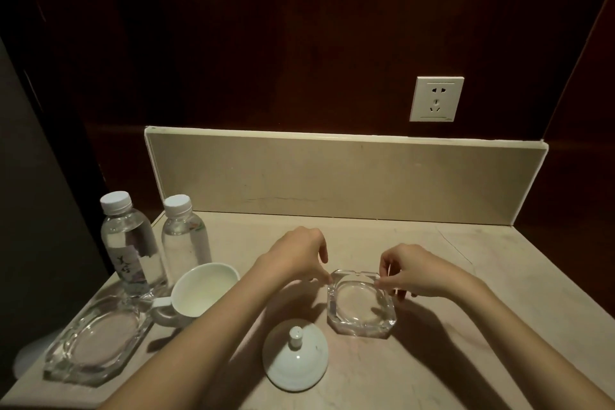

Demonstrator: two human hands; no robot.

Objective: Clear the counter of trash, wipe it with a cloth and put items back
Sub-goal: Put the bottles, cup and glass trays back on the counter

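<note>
A clear glass ashtray sits on the beige stone counter, right of centre. My left hand pinches its left rim with fingertips. My right hand pinches its right rim. The ashtray looks empty. A white cup with a handle stands left of my left forearm. Its white domed lid lies on the counter near the front. Two clear water bottles with white caps stand at the back left.
A large oval glass tray rests at the front left corner. A beige backsplash runs along the back under dark wood panelling, with a white wall socket at the upper right. The counter's right half is bare stone.
</note>
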